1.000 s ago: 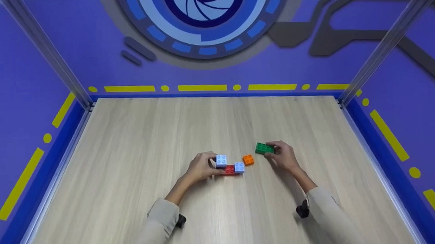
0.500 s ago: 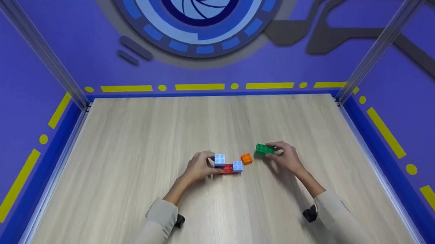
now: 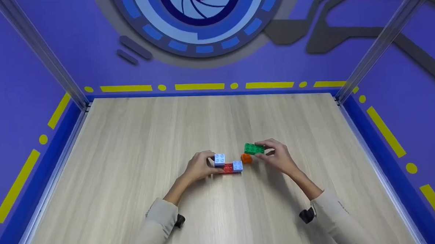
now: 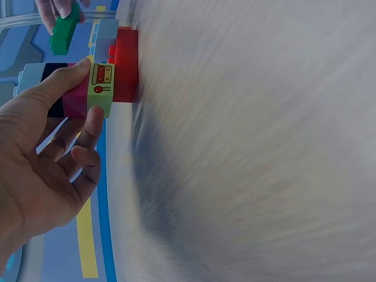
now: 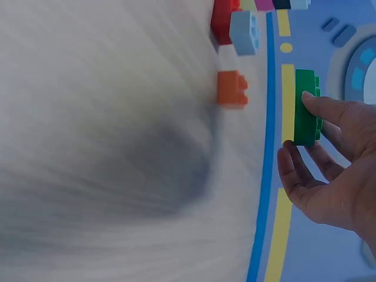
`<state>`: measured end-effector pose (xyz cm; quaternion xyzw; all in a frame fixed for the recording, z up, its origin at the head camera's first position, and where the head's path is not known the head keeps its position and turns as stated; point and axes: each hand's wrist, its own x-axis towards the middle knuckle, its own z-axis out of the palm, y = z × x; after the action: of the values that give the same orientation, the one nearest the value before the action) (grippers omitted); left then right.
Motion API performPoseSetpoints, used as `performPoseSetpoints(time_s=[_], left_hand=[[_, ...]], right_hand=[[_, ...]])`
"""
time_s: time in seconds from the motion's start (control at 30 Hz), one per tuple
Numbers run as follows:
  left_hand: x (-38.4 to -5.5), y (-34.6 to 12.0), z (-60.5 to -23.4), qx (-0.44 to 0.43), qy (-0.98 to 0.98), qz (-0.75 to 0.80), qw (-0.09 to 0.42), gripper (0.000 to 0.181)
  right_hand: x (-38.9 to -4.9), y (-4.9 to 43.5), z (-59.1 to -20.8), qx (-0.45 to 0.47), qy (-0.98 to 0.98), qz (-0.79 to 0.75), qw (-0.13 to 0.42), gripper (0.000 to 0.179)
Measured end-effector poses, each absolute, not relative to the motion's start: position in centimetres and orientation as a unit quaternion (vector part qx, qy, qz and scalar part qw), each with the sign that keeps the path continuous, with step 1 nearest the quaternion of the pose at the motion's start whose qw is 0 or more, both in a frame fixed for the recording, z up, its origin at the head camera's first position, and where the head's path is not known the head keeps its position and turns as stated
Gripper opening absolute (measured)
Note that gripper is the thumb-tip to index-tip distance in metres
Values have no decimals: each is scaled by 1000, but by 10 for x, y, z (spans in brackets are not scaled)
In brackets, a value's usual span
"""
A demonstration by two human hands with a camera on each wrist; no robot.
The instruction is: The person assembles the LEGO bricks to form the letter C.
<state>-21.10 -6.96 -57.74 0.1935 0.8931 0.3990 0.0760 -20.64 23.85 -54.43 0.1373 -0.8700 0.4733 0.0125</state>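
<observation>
My left hand [image 3: 201,166] pinches a stack of toy building bricks between thumb and fingers. In the left wrist view the stack shows a printed light green brick [image 4: 101,88], a magenta brick [image 4: 76,98], a black one and a light blue brick [image 4: 28,76] at its top. It stands on one end of a red brick [image 4: 126,66], and another light blue brick [image 3: 237,166] sits on the other end. My right hand [image 3: 277,156] pinches a green brick [image 5: 305,111] by one end, held above the table. An orange brick [image 5: 231,89] lies just below it, between both hands.
The wooden tabletop [image 3: 148,132] spreads around the bricks. Blue-purple printed walls [image 3: 208,73] with yellow markings enclose its back and sides. Metal posts [image 3: 390,37] rise at the back corners.
My right hand has carried the green brick leftward, from right of the orange brick to over its edge. My left hand keeps its grip on the stack in the same place.
</observation>
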Motion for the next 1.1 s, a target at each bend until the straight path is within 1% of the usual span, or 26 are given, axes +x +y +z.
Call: performPoseSetpoints(time_s=[0.2, 0.47, 0.53, 0.77, 1.1], left_hand=[[-211, -70, -577, 188, 890, 407, 82, 32], [-212, -72, -579, 190, 887, 413, 85, 31], [-212, -72, -579, 191, 885, 416, 87, 31], [-213, -71, -577, 185, 882, 424, 92, 31], [-214, -71, -580, 194, 878, 430, 82, 31]], right_hand=[[-201, 219, -532, 162, -856, 491, 3, 38], [-196, 194, -521, 219, -842, 493, 0, 38], [-196, 190, -521, 230, -837, 496, 0, 38], [-194, 178, -522, 243, -835, 494, -29, 38], [-197, 174, -529, 267, -829, 490, -28, 37]])
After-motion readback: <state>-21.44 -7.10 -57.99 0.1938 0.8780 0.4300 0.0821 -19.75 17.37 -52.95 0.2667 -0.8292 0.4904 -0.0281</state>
